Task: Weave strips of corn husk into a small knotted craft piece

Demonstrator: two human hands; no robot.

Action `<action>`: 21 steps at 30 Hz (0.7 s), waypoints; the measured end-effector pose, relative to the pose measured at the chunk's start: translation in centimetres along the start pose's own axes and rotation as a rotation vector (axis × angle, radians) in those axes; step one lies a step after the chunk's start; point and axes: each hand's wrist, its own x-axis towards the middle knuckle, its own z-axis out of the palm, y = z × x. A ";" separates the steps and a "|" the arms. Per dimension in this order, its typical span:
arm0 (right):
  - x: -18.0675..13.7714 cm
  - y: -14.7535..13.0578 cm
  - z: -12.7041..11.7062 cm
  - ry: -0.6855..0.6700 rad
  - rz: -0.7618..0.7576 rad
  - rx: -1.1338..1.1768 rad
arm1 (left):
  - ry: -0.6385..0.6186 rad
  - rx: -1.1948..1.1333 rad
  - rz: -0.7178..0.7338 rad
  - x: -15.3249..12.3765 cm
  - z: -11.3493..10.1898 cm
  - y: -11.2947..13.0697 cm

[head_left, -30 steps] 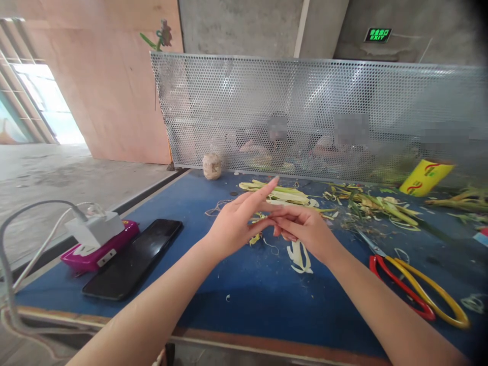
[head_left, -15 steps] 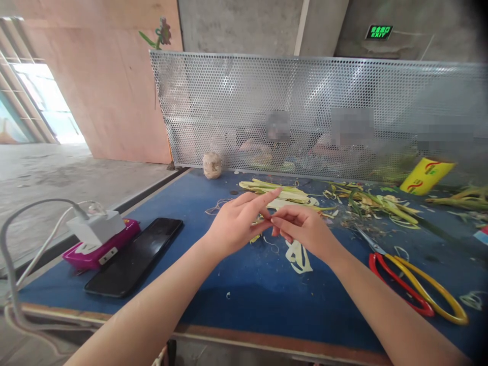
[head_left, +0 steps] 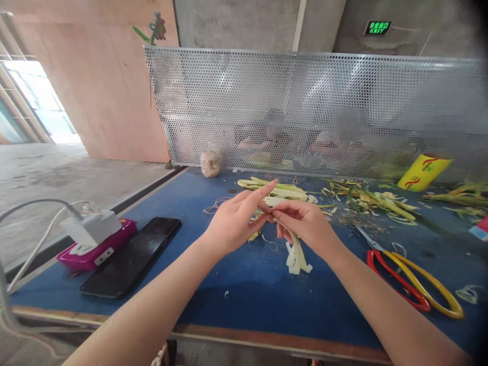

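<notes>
My left hand [head_left: 234, 221] and my right hand [head_left: 305, 223] meet above the middle of the blue table [head_left: 198, 284]. The fingertips of both pinch together at a pale yellow leaf strip [head_left: 295, 251] that hangs down from them to the tabletop. My left index finger points out toward the far side. The right hand's fingers are curled around the strip's upper end. Behind the hands lies a pile of pale and green leaf strips [head_left: 282, 192].
Red and yellow scissors [head_left: 412, 284] lie at the right. A black phone [head_left: 131, 256] and a pink box with a white charger [head_left: 95, 236] sit at the left. A perforated metal screen [head_left: 305, 101] stands behind, people beyond it. A yellow roll [head_left: 423, 173] is far right.
The left index finger has dropped lower and the fingertips have closed together. The pale strip that lay on the table now hangs from the pinching fingers.
</notes>
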 end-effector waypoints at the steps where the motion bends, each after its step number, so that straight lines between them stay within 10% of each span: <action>1: 0.0 0.0 0.0 -0.002 0.004 0.026 | 0.006 -0.003 0.022 0.0 0.0 -0.1; 21: 0.1 0.3 0.1 0.112 -0.009 0.221 | 0.100 0.143 0.037 0.0 0.0 0.7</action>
